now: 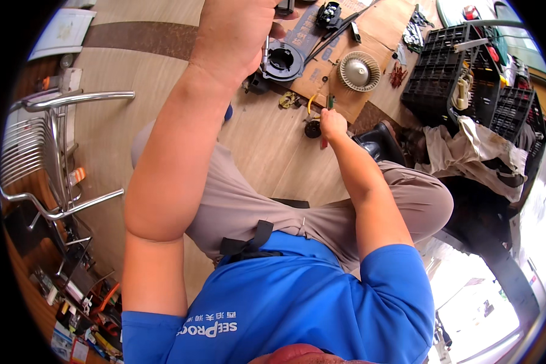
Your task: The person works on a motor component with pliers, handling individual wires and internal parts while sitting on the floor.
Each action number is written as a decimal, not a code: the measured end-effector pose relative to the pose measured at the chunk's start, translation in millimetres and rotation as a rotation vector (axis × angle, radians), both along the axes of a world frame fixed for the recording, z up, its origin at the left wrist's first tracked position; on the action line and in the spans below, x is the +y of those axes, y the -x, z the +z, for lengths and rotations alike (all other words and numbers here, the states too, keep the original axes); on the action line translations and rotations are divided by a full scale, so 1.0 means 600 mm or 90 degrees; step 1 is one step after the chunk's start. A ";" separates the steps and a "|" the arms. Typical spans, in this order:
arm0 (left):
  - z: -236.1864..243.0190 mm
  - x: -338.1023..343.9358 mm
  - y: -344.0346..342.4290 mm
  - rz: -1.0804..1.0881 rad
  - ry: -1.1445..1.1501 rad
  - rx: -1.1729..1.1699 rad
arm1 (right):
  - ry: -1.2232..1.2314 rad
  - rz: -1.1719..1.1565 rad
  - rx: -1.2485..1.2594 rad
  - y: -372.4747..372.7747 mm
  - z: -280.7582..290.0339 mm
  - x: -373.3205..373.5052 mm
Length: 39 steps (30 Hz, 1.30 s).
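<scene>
My left hand (pixel 235 30) is raised high and close, its fingers curled around a dark piece (pixel 285 7) that is cut off by the top edge. A thin metal shaft (pixel 265 53) shows below that hand; whether it belongs to the same piece I cannot tell. Lower down, my right hand (pixel 333 124) is closed on a slim red and green thing whose kind is unclear. Beside it are a curved yellow piece (pixel 310 104) and a small round black part (pixel 312 129). A round black housing with a central opening (pixel 296 64) lies beyond, partly behind my left hand.
A blower wheel (pixel 359 71) and other black parts (pixel 329 15) lie on flattened cardboard (pixel 379 36). Black plastic crates (pixel 434 64) and a crumpled beige cloth (pixel 476 148) are at right. A metal-framed chair (pixel 85 100) stands at left. A black boot (pixel 379 142) is by my right hand.
</scene>
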<state>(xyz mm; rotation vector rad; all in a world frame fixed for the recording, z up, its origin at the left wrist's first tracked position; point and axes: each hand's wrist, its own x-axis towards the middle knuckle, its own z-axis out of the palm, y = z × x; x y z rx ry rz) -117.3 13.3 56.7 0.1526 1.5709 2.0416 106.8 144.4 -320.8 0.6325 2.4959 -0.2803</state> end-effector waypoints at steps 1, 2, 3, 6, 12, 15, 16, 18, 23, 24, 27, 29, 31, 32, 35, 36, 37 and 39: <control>0.001 -0.001 -0.001 -0.012 0.019 -0.002 | 0.010 -0.004 0.044 0.002 0.010 0.004; -0.002 -0.002 0.000 -0.004 -0.003 0.009 | 0.017 -0.003 0.089 0.009 0.027 0.011; -0.005 0.002 0.001 -0.001 -0.026 0.020 | 0.031 -0.038 0.115 0.018 0.048 0.020; -0.020 0.019 -0.002 -0.027 -0.082 0.038 | 0.107 -0.017 0.165 0.046 0.125 0.073; -0.031 0.020 -0.009 -0.018 -0.082 0.021 | 0.313 -0.208 0.255 0.077 0.469 0.102; -0.047 0.022 -0.008 -0.053 -0.002 0.033 | 0.327 -0.150 0.471 0.026 0.546 0.134; -0.049 0.022 -0.011 -0.060 0.000 0.037 | 0.296 -0.089 0.568 0.013 0.565 0.139; -0.038 0.021 -0.030 -0.113 -0.009 0.017 | 0.388 -0.126 0.625 -0.012 0.582 0.140; -0.051 0.011 -0.061 -0.286 -0.054 -0.055 | 1.072 -0.382 0.723 -0.026 0.601 0.128; -0.054 0.016 -0.073 -0.317 -0.061 -0.058 | 1.149 -0.429 0.687 -0.024 0.606 0.125; -0.069 0.016 -0.089 -0.360 -0.080 -0.082 | 1.208 -0.416 0.576 -0.022 0.588 0.110; -0.069 0.023 -0.097 -0.379 -0.065 -0.080 | 1.266 -0.415 0.489 -0.020 0.591 0.094; -0.064 0.035 -0.105 -0.377 -0.066 -0.085 | 1.340 -0.430 0.452 -0.020 0.587 0.083; -0.061 0.038 -0.106 -0.367 -0.069 -0.096 | 1.363 -0.440 0.432 -0.021 0.594 0.080; -0.071 0.040 -0.104 -0.363 -0.060 -0.084 | 1.381 -0.445 0.398 -0.023 0.591 0.081; -0.072 0.042 -0.105 -0.352 -0.047 -0.065 | 1.382 -0.473 0.370 -0.024 0.590 0.081; -0.071 0.044 -0.105 -0.350 -0.048 -0.066 | 1.383 -0.499 0.341 -0.025 0.588 0.081; -0.070 0.048 -0.109 -0.348 -0.053 -0.052 | 1.388 -0.518 0.330 -0.029 0.586 0.077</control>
